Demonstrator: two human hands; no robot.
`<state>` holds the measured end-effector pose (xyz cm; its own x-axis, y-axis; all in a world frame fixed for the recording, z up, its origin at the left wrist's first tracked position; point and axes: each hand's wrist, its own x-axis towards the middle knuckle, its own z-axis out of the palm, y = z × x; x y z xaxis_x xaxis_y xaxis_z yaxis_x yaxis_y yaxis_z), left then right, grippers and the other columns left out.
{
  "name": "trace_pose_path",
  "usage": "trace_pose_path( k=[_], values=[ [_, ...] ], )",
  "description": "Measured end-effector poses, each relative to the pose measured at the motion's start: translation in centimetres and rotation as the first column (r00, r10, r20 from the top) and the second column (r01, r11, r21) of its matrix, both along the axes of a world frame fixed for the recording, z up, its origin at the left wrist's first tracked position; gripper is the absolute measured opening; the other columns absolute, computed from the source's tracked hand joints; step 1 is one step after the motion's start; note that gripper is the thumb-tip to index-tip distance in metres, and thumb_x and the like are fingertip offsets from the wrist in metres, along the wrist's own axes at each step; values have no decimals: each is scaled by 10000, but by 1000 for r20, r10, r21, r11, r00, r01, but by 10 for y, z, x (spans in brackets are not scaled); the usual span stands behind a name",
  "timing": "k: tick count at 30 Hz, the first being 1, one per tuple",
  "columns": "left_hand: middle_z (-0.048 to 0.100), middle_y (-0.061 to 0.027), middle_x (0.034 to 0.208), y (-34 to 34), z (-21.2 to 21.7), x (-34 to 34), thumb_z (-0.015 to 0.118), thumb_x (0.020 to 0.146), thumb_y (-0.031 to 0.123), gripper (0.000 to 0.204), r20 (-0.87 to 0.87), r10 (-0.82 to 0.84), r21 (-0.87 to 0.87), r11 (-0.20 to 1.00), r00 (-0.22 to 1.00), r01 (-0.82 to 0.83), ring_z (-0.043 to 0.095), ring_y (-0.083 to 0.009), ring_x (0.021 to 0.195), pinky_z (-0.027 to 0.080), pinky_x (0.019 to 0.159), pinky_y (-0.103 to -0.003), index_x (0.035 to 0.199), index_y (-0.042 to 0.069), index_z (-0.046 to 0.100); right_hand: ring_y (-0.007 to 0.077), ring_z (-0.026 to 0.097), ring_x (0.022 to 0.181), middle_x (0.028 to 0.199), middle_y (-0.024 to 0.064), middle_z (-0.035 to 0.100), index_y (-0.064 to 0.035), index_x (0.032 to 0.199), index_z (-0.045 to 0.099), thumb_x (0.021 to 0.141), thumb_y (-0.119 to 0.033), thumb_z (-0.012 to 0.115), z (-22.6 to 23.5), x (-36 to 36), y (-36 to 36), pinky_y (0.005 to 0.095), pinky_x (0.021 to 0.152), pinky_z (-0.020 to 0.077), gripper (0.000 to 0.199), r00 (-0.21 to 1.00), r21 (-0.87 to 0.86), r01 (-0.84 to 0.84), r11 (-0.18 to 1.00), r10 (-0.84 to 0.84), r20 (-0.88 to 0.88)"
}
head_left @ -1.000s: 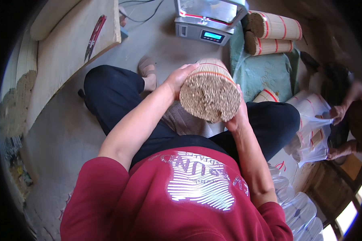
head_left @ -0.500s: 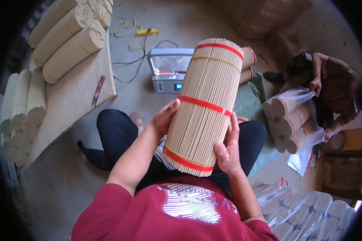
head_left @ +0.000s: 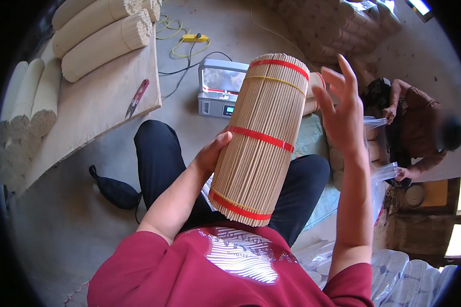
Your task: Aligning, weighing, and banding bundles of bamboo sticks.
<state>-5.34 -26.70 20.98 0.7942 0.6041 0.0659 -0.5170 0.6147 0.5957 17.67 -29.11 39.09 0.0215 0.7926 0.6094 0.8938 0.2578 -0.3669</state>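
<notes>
A thick cylindrical bundle of thin wooden sticks (head_left: 258, 115) leans upright over my lap, its far end tilted slightly right. Red tape bands circle it at the top, middle and bottom, and a thin yellow band (head_left: 276, 80) sits near each end. My left hand (head_left: 215, 152) grips the bundle's left side with the thumb in front; its other fingers are hidden behind. Off to the right, my right hand (head_left: 341, 115) is raised apart from the bundle, fingers spread and holding nothing.
A grey tape machine (head_left: 223, 105) stands on the floor ahead, near a yellow power strip (head_left: 195, 38). Red-handled snips (head_left: 137, 97) and pale stick bundles (head_left: 105, 48) lie on a board at left. A co-worker (head_left: 420, 117) holds a clear plastic bag (head_left: 386, 171) at right. Wrapped bundles (head_left: 404, 276) lie lower right.
My right hand has let go of the bundle's lower right side and risen up and to the right, its fingers opening. The left hand keeps its hold. The camera view has shifted somewhat.
</notes>
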Motion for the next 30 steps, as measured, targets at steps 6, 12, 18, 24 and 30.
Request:
trace_pose_path(
  k=[6,12,18,24,30],
  values=[
    [542,-142,1222,-5,2,-9,621,814,515,776,44,52,46,997,998,-54,573,-218,1077,498,894,-350,1360,35,350,294,643,965,1056,165,658,-53,1126,638,894,-364,600,17,-22,79,372,826,531,390,999,-381,-36,924,27,-30],
    [470,-142,1282,-12,14,-22,629,805,462,834,31,92,89,992,995,-94,509,-212,1156,463,934,-336,1426,58,248,180,643,732,824,97,685,-28,930,711,881,-237,600,13,-26,108,307,726,532,242,966,-504,-37,863,-97,-238],
    [457,-139,1295,-16,6,-30,616,817,455,826,64,118,61,991,991,-122,499,-208,1169,450,954,-332,1430,52,236,325,583,1108,1164,176,618,-94,1350,417,870,-163,590,19,-25,85,408,935,475,515,989,-350,-72,934,112,96],
    [461,-145,1287,-14,9,-35,610,830,434,809,81,95,70,992,992,-101,499,-210,1170,451,957,-337,1431,50,230,300,616,1047,1107,172,634,-157,1425,291,835,-64,585,18,-33,72,383,929,475,666,922,-445,-171,879,302,241],
    [465,-138,1285,-17,-5,-33,610,823,455,817,55,89,42,995,995,-91,501,-215,1171,468,940,-341,1436,71,231,321,647,959,1034,185,651,-177,1416,306,839,-56,618,16,-36,74,389,802,539,667,886,-471,-169,866,343,312]
  ],
)
